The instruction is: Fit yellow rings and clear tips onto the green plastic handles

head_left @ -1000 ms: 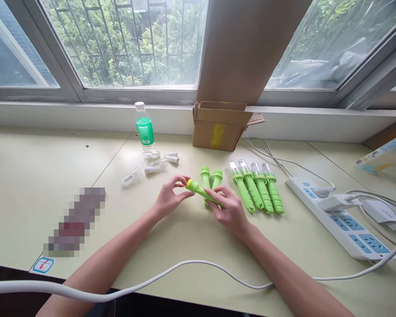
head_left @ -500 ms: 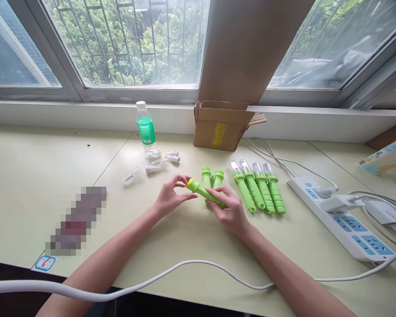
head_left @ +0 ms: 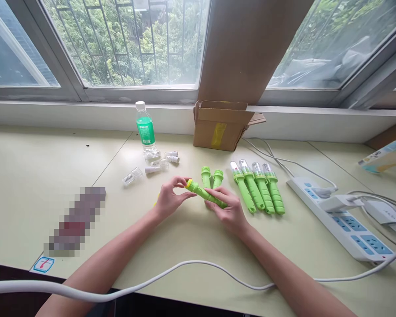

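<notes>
Both my hands hold one green handle [head_left: 204, 194] with a yellow ring at its left end, just above the table. My right hand [head_left: 229, 210] wraps its body. My left hand [head_left: 169, 197] pinches the yellow-ringed tip between thumb and fingers. Two more green handles [head_left: 211, 177] without tops lie just behind it. To the right lies a row of several finished green pieces with clear tops [head_left: 258, 186]. Several small clear caps [head_left: 153, 167] lie to the left, behind my left hand.
A green-labelled water bottle [head_left: 145, 130] and an open cardboard box [head_left: 220, 125] stand by the window sill. A white power strip [head_left: 343, 221] with plugs lies at right. A white cable [head_left: 191, 265] runs along the table's front edge. A blurred patch [head_left: 75, 221] lies at left.
Hardly anything has moved: my hands keep their hold on the green handle, with only slight shifts of the fingers at the yellow tip.
</notes>
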A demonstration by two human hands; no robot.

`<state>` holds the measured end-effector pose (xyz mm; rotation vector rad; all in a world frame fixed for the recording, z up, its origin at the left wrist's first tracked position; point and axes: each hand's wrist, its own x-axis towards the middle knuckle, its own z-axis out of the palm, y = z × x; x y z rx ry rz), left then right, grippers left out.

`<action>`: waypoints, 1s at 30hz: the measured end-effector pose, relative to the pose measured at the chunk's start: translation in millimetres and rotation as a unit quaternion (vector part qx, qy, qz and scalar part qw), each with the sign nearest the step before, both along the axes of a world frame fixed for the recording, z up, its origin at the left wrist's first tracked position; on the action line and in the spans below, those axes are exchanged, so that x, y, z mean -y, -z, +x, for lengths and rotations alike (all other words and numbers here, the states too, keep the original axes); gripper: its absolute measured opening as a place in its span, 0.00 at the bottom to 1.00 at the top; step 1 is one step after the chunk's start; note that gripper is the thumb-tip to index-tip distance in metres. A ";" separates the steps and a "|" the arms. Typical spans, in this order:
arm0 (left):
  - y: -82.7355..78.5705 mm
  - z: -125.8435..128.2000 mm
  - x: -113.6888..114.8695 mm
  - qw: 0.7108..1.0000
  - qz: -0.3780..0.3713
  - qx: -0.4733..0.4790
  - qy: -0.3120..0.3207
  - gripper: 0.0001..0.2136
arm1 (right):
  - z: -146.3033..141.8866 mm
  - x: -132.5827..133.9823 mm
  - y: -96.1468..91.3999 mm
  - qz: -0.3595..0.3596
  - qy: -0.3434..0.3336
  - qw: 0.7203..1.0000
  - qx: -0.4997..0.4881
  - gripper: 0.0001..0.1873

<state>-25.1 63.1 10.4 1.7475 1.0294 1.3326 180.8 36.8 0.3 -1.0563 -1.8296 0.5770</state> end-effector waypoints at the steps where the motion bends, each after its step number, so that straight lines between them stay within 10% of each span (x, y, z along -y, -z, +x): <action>1: 0.2 0.2 -0.2 1.000 0.001 0.003 -0.003 0.14 | -0.3 0.2 -0.6 -0.009 0.000 1.000 -0.007 0.18; 30: 1.5 -2.1 -4.0 1.000 0.004 -0.014 0.010 0.18 | -2.4 2.7 -6.1 -0.138 0.032 0.985 -0.100 0.17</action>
